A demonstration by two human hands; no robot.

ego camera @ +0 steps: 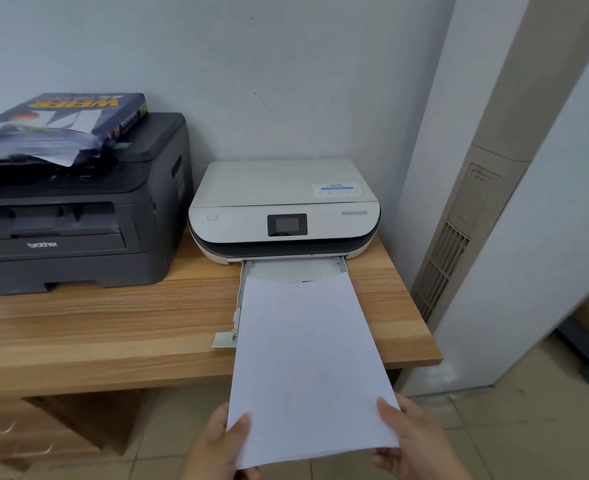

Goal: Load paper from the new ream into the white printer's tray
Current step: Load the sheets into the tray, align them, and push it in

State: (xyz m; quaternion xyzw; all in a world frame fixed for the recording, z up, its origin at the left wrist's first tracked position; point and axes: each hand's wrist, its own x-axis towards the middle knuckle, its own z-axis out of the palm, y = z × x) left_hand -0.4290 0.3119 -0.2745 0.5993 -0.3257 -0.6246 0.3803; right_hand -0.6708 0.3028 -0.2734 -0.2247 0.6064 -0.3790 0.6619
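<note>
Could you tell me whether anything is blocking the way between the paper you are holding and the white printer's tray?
Nothing visible does. The paper, held by the left hand and right hand, already overlaps the open tray, whose far end is bare.

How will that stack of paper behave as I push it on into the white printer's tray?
Likely floppy: the paper stack looks thin and is held only at its near corners by the left hand and right hand. Its far edge already lies over the tray, so it may buckle if pushed fast. Loose sheets could fan apart.
</note>
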